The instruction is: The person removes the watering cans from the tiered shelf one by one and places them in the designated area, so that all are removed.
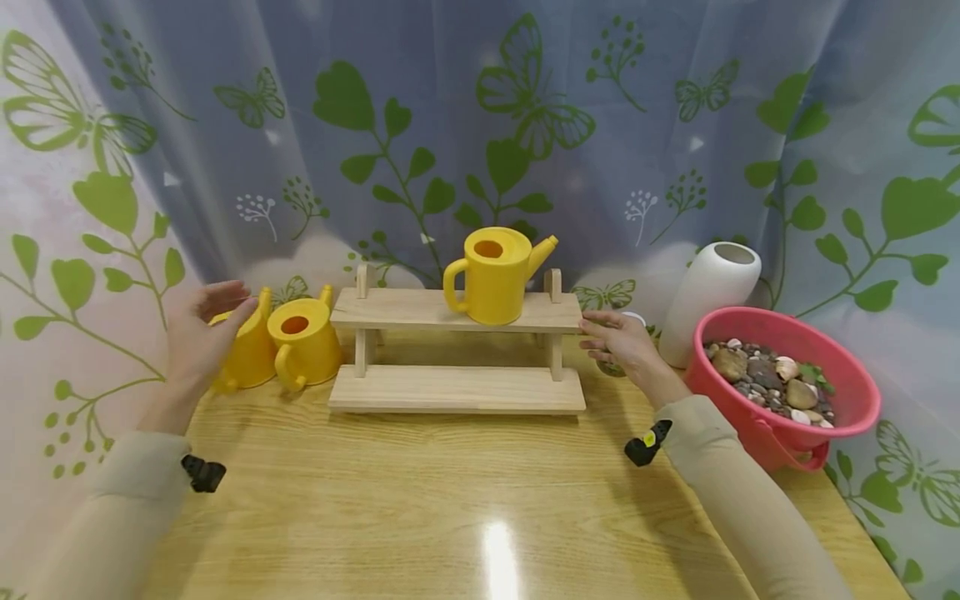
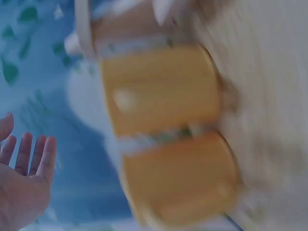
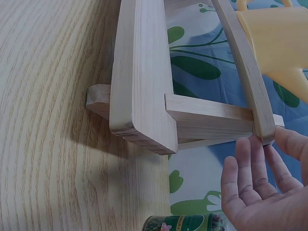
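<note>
A two-tier wooden shelf (image 1: 457, 389) stands on the table with a yellow watering can (image 1: 497, 279) upright on its top board. My right hand (image 1: 621, 343) is at the top board's right end, thumb on one side of the corner and fingertips on the other (image 3: 262, 183). Far to the left, my left hand (image 1: 201, 333) is raised with its fingers extended, nothing in it. It overlaps the leftmost yellow watering can (image 1: 253, 354) in the head view. A second can (image 1: 306, 346) stands between that one and the shelf. Both cans look blurred in the left wrist view.
A pink bucket (image 1: 862, 400) holding stones and shells stands at the right, with a white vase (image 1: 708, 287) behind it. A small labelled container (image 3: 185, 223) sits near the shelf's right end, partly hidden by my right hand. A patterned curtain (image 1: 435, 100) hangs behind.
</note>
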The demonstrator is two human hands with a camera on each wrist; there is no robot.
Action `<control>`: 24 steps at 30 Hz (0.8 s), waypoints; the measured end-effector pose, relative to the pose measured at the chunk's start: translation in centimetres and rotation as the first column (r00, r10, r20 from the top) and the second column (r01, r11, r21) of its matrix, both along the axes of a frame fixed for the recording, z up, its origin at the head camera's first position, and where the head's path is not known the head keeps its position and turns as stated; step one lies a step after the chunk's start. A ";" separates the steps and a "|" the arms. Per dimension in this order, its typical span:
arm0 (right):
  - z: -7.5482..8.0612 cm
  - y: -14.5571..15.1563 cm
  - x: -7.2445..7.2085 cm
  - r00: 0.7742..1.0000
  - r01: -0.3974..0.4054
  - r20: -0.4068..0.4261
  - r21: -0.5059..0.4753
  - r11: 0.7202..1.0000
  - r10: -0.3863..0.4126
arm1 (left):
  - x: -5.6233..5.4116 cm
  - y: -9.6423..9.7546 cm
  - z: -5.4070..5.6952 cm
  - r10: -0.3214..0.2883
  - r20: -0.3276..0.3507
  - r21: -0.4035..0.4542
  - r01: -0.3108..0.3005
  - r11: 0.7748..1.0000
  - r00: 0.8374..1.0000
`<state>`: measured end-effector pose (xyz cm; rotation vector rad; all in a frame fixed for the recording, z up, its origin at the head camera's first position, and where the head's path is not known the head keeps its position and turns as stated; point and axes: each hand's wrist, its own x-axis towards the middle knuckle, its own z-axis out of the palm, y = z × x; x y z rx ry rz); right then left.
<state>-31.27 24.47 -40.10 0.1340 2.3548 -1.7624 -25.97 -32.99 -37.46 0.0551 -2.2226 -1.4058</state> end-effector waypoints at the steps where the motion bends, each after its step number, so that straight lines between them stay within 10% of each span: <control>1: 0.0 0.0 0.0 1.000 0.000 0.002 0.001 1.000 0.000 | -0.2 1.0 0.3 -0.028 -0.011 -0.012 0.028 1.000 1.000; 13: 0.1 0.0 0.0 1.000 -0.010 0.009 0.001 1.000 0.010 | -3.3 13.2 2.5 -0.388 -0.006 -0.054 0.387 0.920 0.922; 24: 0.0 0.0 0.0 1.000 -0.009 0.002 -0.001 1.000 0.009 | -5.7 20.3 2.3 -0.519 0.041 0.038 0.518 0.855 0.854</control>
